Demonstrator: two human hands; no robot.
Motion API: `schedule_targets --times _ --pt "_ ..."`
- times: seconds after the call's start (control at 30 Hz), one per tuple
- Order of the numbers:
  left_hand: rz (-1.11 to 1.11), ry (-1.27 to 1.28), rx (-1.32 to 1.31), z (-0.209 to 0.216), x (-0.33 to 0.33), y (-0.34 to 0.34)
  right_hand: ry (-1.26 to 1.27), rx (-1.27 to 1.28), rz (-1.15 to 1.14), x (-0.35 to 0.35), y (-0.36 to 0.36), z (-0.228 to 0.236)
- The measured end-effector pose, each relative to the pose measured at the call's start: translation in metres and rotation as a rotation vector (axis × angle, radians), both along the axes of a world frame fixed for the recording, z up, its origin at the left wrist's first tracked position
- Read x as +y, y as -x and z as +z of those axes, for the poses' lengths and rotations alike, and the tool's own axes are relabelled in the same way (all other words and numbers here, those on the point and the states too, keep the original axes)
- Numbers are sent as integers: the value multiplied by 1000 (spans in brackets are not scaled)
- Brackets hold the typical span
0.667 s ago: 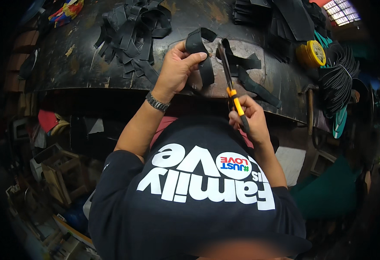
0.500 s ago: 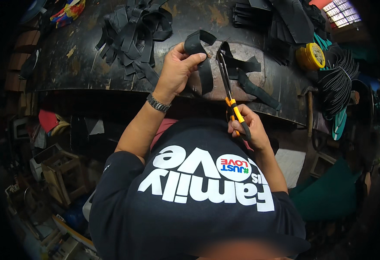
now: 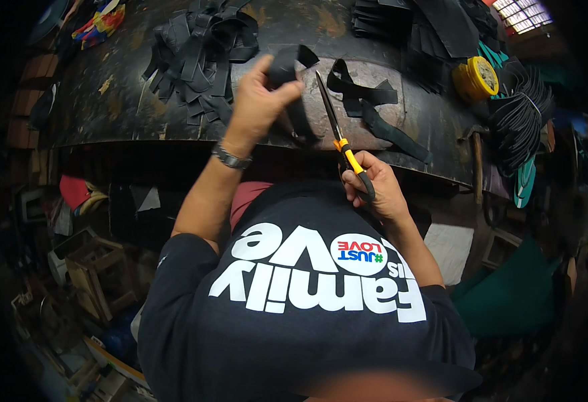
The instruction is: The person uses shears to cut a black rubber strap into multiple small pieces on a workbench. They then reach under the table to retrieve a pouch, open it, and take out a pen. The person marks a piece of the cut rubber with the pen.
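On my remote feed, the table (image 3: 120, 114) carried a heap of black strips (image 3: 197, 60) toward its left edge. I had the right hand (image 3: 381, 187), fingers wrapped around scissors (image 3: 341, 142), across the near edge; the left hand's (image 3: 257, 107) fingers pinched a blurred, curved black strip (image 3: 282, 67) just inside it.

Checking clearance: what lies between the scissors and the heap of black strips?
The head view shows the left hand, holding a curved black strip, between the scissors and the heap.
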State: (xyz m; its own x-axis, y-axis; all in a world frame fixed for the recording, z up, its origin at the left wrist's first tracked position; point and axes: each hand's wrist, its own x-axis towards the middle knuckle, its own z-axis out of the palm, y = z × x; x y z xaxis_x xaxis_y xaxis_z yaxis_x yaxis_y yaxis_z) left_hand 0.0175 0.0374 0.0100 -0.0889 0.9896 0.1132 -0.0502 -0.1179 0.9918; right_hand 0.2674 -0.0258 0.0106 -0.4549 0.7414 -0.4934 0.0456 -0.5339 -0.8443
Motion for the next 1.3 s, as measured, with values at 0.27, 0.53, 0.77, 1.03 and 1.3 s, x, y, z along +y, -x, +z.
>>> schedule_targets --times 0.27,0.53,0.77,1.03,1.3 --pt "390 -16 1068 47 32 125 -83 95 -176 -4 -8 0" --pt "-109 -129 233 42 -4 50 -37 116 -222 -5 0 -4" --pt "-492 -330 -147 141 -76 -40 -11 119 -178 -2 2 -6" --pt "-461 -361 71 216 -126 -57 0 163 -204 -6 8 -4" --pt "-583 -432 98 204 -122 -51 -31 201 -188 -5 8 -4"
